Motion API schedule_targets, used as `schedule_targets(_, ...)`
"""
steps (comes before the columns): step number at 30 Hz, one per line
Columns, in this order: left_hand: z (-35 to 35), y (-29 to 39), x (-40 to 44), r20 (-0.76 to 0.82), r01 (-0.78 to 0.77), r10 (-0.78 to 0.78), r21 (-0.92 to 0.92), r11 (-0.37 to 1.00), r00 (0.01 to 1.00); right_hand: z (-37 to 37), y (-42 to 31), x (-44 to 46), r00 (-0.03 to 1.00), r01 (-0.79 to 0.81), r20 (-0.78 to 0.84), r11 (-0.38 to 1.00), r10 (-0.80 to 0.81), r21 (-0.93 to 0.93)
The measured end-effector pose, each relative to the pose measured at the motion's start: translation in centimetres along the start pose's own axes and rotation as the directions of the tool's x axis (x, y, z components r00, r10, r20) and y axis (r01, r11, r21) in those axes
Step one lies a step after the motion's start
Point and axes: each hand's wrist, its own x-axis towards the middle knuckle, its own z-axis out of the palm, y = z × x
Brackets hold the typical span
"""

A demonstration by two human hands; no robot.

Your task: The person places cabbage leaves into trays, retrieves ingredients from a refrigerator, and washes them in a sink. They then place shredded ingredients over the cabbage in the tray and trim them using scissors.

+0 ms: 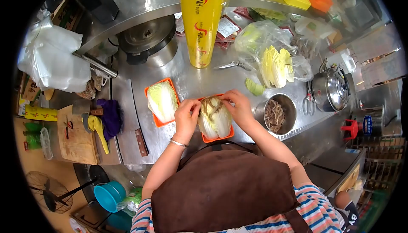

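An orange tray (217, 138) in front of me holds cut napa cabbage (218, 122), with greyish-brown strips (209, 106) lying across its upper part. On the left side of this tray, my left hand (187, 117) has its fingers pinched together at the strips. From the right, my right hand (239, 109) reaches over the cabbage, fingertips closed at the edge of the strips. Just to the left stands a second orange tray (158, 123) with cabbage (162, 102). A steel bowl (258, 113) of similar brown pieces (274, 115) sits by my right forearm.
A tall yellow film roll (202, 29) stands behind the trays. Around it are a lidded pot (148, 41), scissors (233, 65) and loose cabbage (275, 69). Farther right are more scissors (309, 101) and a pressure cooker (331, 89). A knife (141, 143) lies left.
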Motion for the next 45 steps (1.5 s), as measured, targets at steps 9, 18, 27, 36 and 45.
schedule_targets(9,1.0,2.4,0.4,0.175,-0.154,0.138,0.080,0.985,0.975,-1.1,-2.8,0.2,0.997,0.016,0.071,0.994,-0.024,0.106)
schedule_targets(18,-0.2,1.0,-0.1,0.218,0.192,-0.145,-0.211,0.958,0.965,-1.2,-1.5,-0.3,0.998,0.015,0.063,1.000,-0.016,0.017)
schedule_targets(27,1.3,-1.3,0.3,0.011,-0.083,0.083,0.227,0.970,0.996,1.1,0.8,0.3,0.996,0.094,0.026,0.969,-0.091,-0.229)
schedule_targets(36,1.0,-0.7,0.3,0.079,-0.017,-0.001,0.234,0.972,0.997,1.6,1.5,0.4,0.997,-0.040,0.061,0.983,0.052,-0.180)
schedule_targets(45,0.9,-1.2,0.3,0.185,-0.007,-0.034,0.216,0.976,0.982,2.4,2.3,-0.3,1.000,-0.029,-0.004,0.966,0.029,-0.256)
